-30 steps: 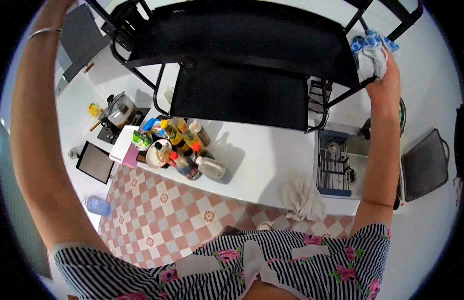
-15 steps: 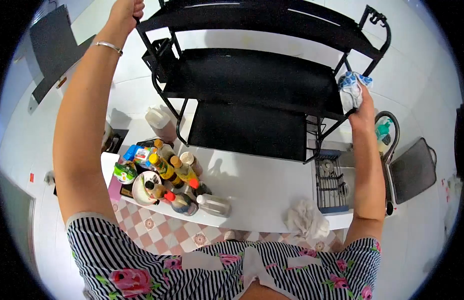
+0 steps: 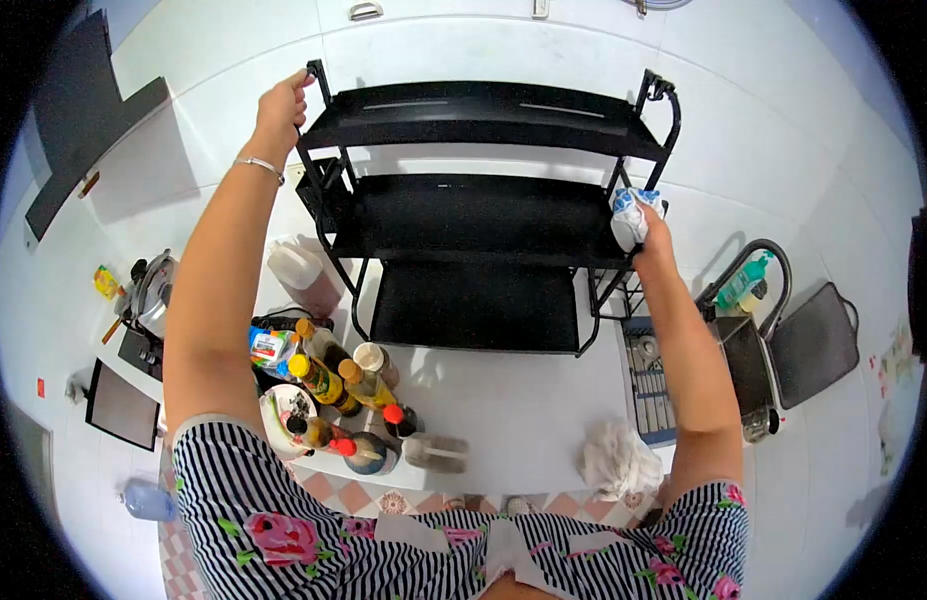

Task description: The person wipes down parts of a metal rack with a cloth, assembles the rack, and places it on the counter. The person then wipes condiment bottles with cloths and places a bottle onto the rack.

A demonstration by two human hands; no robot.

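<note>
A black three-tier shelf rack (image 3: pixel 483 215) stands on the white countertop (image 3: pixel 513 400) near the tiled wall. My left hand (image 3: pixel 281 112) is closed around its upper left post. On the other side, my right hand (image 3: pixel 655 240) grips a white cloth with a blue pattern (image 3: pixel 629 218) against the rack's right frame at the middle tier. The fingers behind that cloth are partly hidden. All three shelves bear nothing; a small black side basket (image 3: pixel 323 190) hangs at the left.
Several sauce bottles (image 3: pixel 328 385) crowd the counter's left part, beside a bowl (image 3: pixel 283 412) and a large plastic jug (image 3: pixel 295 265). A crumpled whitish cloth (image 3: pixel 619 460) lies at the front right edge. A drying rack (image 3: pixel 651 375), sink and curved faucet (image 3: pixel 778 260) are on the right.
The rack appears smaller and lower in view, its right side further left, and both hands have moved with it. My view has also shifted. Both hands keep their holds.
</note>
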